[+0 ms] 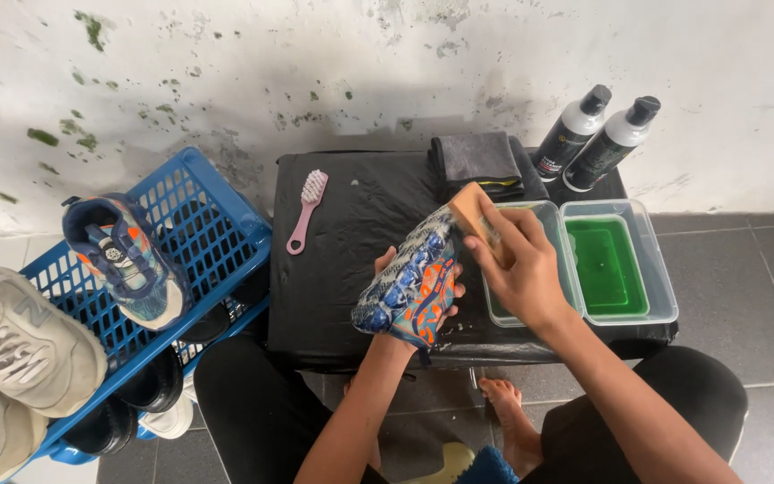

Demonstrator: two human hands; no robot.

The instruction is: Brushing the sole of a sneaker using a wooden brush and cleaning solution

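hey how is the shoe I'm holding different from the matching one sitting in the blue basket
The held shoe is gripped from below by the left hand, sole turned up, with the wooden brush in the right hand against it. The basket shoe rests untouched on the blue basket, opening and tongue facing up. The held shoe sits over the black table; the other lies left of it. Both share blue and orange colouring.

Bare forearms, no sleeves visible; black trousers; bare foot.
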